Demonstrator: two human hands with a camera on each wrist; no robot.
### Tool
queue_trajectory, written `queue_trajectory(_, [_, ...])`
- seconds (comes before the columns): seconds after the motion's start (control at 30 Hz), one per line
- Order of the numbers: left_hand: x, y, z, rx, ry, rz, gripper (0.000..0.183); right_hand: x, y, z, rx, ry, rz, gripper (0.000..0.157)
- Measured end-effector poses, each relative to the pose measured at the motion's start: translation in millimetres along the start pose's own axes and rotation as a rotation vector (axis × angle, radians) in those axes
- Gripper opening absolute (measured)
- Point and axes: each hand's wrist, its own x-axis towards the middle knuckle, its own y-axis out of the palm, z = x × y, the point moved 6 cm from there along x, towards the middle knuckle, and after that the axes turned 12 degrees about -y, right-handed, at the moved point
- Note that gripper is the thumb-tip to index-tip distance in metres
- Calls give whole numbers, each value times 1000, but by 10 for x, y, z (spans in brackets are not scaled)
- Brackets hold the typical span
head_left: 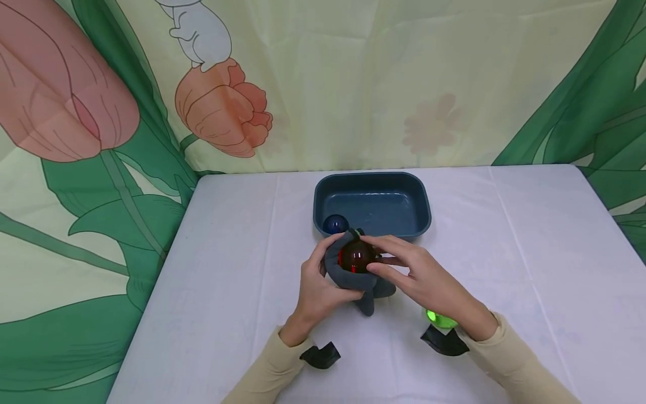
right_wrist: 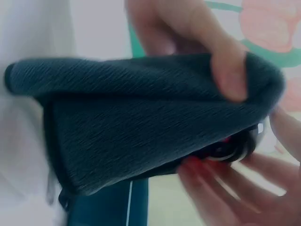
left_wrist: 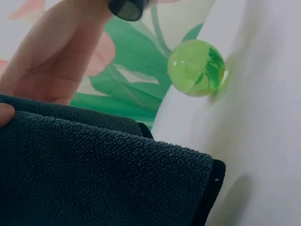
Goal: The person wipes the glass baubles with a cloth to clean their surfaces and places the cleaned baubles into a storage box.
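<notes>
A dark grey towel (head_left: 348, 279) wraps round the lower and left side of a clear red ball (head_left: 357, 255), close in front of the tray. My left hand (head_left: 320, 289) grips the towel from the left; in the right wrist view its thumb (right_wrist: 230, 77) presses on the fabric. From the right, my right hand (head_left: 424, 275) holds the ball between thumb and fingers. Folds of the towel (right_wrist: 141, 136) hang down and hide most of the ball in that view. In the left wrist view the towel (left_wrist: 103, 174) covers the ball completely.
A dark blue tray (head_left: 393, 207) stands at the back of the white-covered table (head_left: 227, 280), with a blue ball (head_left: 335, 224) in its front left corner. A clear green ball (head_left: 440, 320) sits on the cloth, partly behind my right wrist. A printed curtain (head_left: 353, 84) hangs behind.
</notes>
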Motion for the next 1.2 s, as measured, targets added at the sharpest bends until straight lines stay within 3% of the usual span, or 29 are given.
queue_trajectory(0.2, [10, -33, 28, -16, -28, 3, 75, -6, -112, 104, -123, -194, -92, 51])
queue_trajectory(0.33, [6, -46, 45, -30, -44, 12, 74, -8, -105, 177, -185, -338, -57, 54])
queue_trajectory(0.43, [1, -43, 50, -48, -45, 25, 73, -19, -64, 184, -199, -394, -9, 56])
queue_trajectory(0.8, [-17, -36, 76, -74, -78, 41, 73, -49, -6, 119, -233, -366, 39, 44])
queue_trajectory(1.2, [-24, -20, 67, -102, -109, 56, 73, -92, 45, 56, -270, -345, 64, 51])
